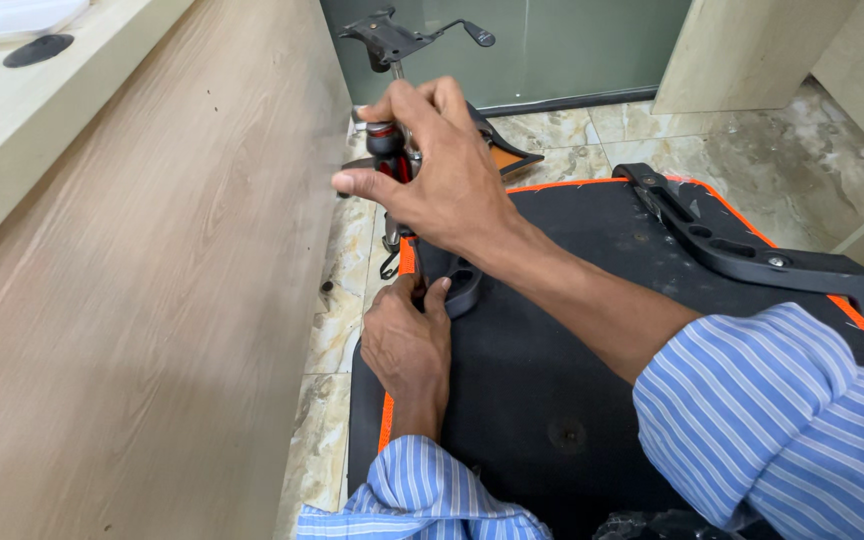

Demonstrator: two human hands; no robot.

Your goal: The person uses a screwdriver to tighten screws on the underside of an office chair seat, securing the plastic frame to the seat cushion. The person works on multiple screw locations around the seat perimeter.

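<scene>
At centre frame the right hand (442,175) grips the red-and-black handle of a screwdriver (389,150), held upright. Just below, the left hand (407,335) pinches a black armrest bracket (460,283) against the upturned black seat base (552,380) with orange edging. A second armrest (742,250) lies upper right.

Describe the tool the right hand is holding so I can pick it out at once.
Start at the big black seat panel with orange edging lying on the marble floor. At its far left edge, the right hand is closed over an upright screwdriver. Its red-and-black handle sets it apart from the all-black chair parts nearby.
</scene>
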